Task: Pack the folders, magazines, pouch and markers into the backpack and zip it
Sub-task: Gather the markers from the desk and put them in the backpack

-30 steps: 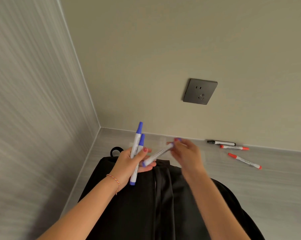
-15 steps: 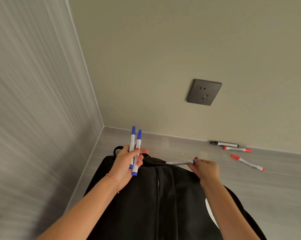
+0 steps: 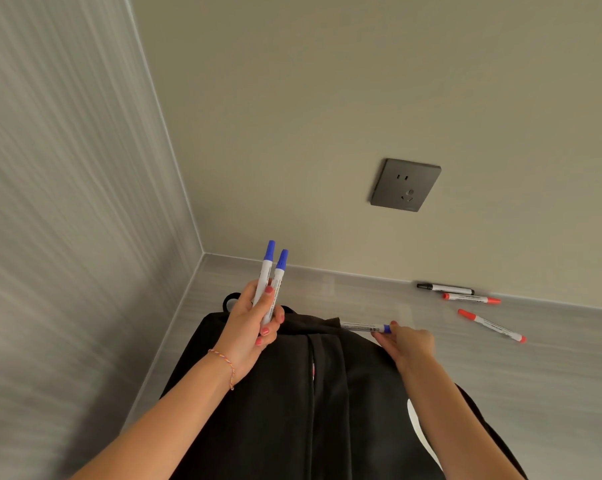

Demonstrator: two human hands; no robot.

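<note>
Right now the right hand (image 3: pixel 408 341) pinches a blue-capped marker (image 3: pixel 365 328) lying crosswise, its far end pointing left at the black backpack (image 3: pixel 292 410) top, while the left hand (image 3: pixel 249 327) grips two blue markers (image 3: pixel 270 282) upright just beside that opening.

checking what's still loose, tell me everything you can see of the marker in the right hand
The marker is slim, with a white barrel that looks like plastic, dark print along it and a blue cap. It lies nearly level over the top edge of the black backpack. The right hand pinches its capped end; its other end points left, at or just inside the bag's opening. Whether it rests on the fabric is unclear.
</note>
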